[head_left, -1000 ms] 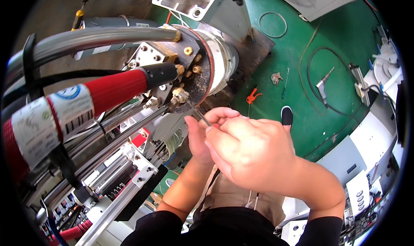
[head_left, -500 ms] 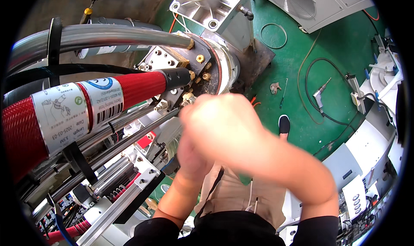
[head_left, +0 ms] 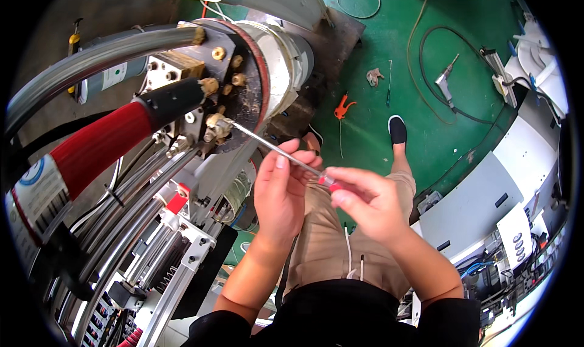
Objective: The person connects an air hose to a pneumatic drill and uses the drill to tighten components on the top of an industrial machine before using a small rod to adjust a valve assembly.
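Note:
My right hand (head_left: 377, 207) is closed around the red handle of a screwdriver (head_left: 263, 142). Its slim metal shaft slants up to the left, and the tip meets or nearly meets a dirty brass-coloured fitting (head_left: 218, 126) on a dark round flange (head_left: 240, 112). Midway along the shaft, the curled fingers and thumb of my left hand (head_left: 280, 204) are around it. Just beyond the fitting, a red sleeved hose (head_left: 106, 143) with a black end joins another brass connector (head_left: 209, 87).
A steel pipe (head_left: 115, 50) arches above the hose. Metal rods and a rail (head_left: 176, 274) run along the lower left. On the green floor lie an orange-handled tool (head_left: 345, 108), a thin screwdriver (head_left: 389, 91) and an air tool (head_left: 446, 86) with its black hose. White panels (head_left: 526, 146) stand right.
My hands, earlier blurred and overlapping near the fittings, have come apart and lower, uncovering the screwdriver. The view has shifted, so the machine sits farther left and up.

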Demonstrator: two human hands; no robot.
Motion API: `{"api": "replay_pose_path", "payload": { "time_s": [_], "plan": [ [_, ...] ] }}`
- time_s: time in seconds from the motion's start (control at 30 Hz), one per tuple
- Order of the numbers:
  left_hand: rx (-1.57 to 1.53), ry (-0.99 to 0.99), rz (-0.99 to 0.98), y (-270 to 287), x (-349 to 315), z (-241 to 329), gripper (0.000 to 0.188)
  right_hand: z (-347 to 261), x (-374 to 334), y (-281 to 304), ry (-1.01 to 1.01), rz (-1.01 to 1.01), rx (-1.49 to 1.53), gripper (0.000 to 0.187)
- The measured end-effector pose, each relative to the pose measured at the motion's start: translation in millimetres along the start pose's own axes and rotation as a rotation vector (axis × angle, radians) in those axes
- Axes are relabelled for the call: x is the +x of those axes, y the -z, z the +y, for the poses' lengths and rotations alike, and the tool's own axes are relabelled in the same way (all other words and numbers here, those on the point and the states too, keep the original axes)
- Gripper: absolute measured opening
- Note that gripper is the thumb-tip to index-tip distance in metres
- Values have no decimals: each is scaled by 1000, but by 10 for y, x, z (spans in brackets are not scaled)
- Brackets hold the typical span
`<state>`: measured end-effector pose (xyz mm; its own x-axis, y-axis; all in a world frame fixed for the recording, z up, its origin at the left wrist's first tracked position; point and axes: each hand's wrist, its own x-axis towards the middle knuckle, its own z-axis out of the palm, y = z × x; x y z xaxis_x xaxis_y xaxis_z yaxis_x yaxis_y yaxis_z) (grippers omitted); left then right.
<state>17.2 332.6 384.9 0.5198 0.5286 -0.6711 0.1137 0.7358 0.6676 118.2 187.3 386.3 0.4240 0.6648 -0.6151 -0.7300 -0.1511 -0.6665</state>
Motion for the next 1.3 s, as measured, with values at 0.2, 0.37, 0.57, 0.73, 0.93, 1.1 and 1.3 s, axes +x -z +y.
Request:
{"api": "replay_pose_path", "payload": {
  "time_s": [0.2, 0.37, 0.57, 0.73, 0.93, 1.1, 1.3],
  "plan": [
    [148, -106, 120, 141, 23, -98, 31, 327, -36, 143, -87, -78, 55, 34],
    [194, -184, 103, 217, 110, 19, 33, 448, -186, 539, -169, -147, 114, 33],
    [102, -158, 17, 199, 41, -171, 22, 386, -353, 796, -201, -208, 126, 40],
    [218, -68, 22, 108, -28, -424, 27, 495, -204, 735, 99, -219, -246, 49],
    [147, -209, 78, 87, 77, -402, 30, 569, 185, 356, 259, -203, -310, 50],
    [195, -275, 129, 173, 197, -243, 30, 643, 376, 139, 300, -199, -318, 48],
    [249, -317, 126, 274, 252, -201, 30, 723, 513, 75, 404, -248, -428, 50]
  ]
}}
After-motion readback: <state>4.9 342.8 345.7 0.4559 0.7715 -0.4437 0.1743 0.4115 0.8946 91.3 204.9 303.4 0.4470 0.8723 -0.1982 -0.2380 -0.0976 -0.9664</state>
